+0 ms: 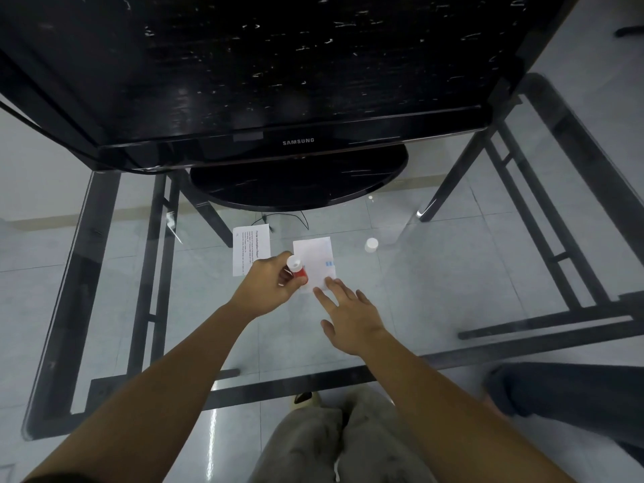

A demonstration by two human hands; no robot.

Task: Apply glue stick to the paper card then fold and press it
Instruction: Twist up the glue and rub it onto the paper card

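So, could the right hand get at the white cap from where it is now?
Probably yes. The right hand lies open, fingertips at the near edge of the paper card, and holds nothing. The white cap stands alone on the glass table, just beyond and to its right, with nothing between.

"SAMSUNG" on monitor bezel [298,141]; printed sheet [251,249] text illegible.
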